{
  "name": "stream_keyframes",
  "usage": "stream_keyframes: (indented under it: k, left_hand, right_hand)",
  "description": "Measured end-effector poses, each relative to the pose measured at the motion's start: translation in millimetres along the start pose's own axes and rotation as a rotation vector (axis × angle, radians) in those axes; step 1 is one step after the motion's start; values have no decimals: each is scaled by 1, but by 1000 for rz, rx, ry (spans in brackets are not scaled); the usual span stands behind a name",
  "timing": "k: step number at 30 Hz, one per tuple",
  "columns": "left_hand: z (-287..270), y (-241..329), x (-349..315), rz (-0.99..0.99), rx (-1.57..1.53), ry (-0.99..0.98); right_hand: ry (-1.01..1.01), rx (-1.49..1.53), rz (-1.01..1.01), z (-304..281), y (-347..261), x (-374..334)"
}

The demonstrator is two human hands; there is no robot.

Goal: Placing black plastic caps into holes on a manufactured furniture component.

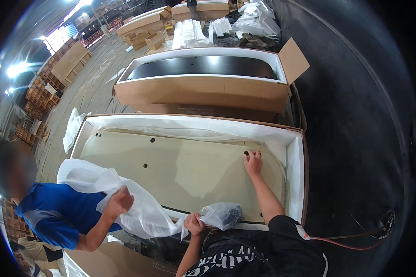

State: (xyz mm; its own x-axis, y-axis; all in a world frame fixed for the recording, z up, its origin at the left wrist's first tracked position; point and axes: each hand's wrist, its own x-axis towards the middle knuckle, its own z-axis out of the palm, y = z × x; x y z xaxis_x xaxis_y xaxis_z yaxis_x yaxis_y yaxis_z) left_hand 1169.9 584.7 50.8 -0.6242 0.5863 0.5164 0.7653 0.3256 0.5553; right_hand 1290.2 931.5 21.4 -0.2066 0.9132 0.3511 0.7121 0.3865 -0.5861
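Note:
A large beige panel [194,168] with rounded ends lies in a foam-lined cardboard box [305,184] in front of me. Near its right end, my right hand [253,164] is closed in a pinch on a small black plug [246,153] at the panel's surface. Other black round plugs or holes dot the panel, one of them a black dot [145,165] left of the middle. At the box's near edge my left hand [194,224] grips a clear plastic bag [223,215] with dark small pieces inside.
On the left a co-worker in a blue shirt [62,207] handles a white foam sheet [143,217] over the box's near side. Behind stands another box [198,92] holding a dark panel [203,67]. A black wall [356,115] rises at the right, with a red cable [346,247] near it.

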Motion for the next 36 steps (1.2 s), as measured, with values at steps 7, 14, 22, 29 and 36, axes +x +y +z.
stream_keyframes:
  k: [7,14,22,29,36]
  left_hand:
    - [-1,0,-1,-12,10,12]
    - [0,0,0,-3,34,8]
    - [-1,2,1,-6,12,16]
    - [0,1,0,-25,8,-18]
    - [0,-4,1,46,10,4]
  right_hand:
    - [33,-154,25,16,-19,-11]
    - [102,-16,20,-2,-19,-10]
    - [-22,0,85,3,-17,-12]
    - [-14,67,127,2,-17,-10]
    - [-123,52,130,-1,-16,-8]
